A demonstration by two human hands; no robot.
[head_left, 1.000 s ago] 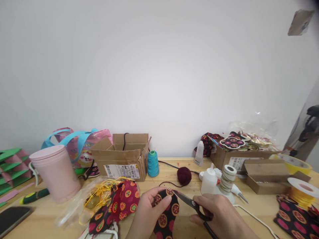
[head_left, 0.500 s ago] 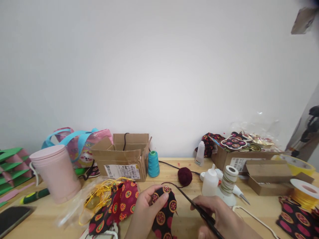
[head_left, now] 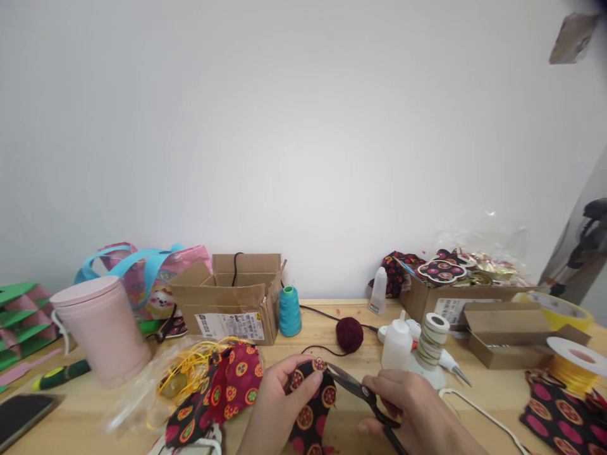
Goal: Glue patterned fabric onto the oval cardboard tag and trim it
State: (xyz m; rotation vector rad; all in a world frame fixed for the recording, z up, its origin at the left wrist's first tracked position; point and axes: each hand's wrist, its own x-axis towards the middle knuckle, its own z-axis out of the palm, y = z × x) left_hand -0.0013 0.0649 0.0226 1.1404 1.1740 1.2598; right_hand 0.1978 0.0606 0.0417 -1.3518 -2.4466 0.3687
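Note:
My left hand (head_left: pixel 281 404) pinches a black patterned fabric piece (head_left: pixel 310 414) with orange and pink round motifs, thumb on its front near the top. In my right hand (head_left: pixel 405 401) are black-handled scissors (head_left: pixel 349 381), the blades pointing left. Their tips meet the upper right edge of the fabric; whether they cut into it is too small to tell. A dark cord runs from behind the fabric's top toward the maroon yarn ball (head_left: pixel 349 335).
Behind stand a cardboard box (head_left: pixel 227 325) and a teal thread cone (head_left: pixel 290 313). Left are yellow cords (head_left: pixel 199 363), red fabric (head_left: pixel 241 373) and a pink canister (head_left: pixel 102 335). Right are a glue bottle (head_left: pixel 397 341), a ribbon roll (head_left: pixel 432 341) and a yellow spool (head_left: pixel 576 370).
The scissors have come up and left to the fabric's edge, their blades now parted. My left hand keeps its hold, and the view has shifted slightly.

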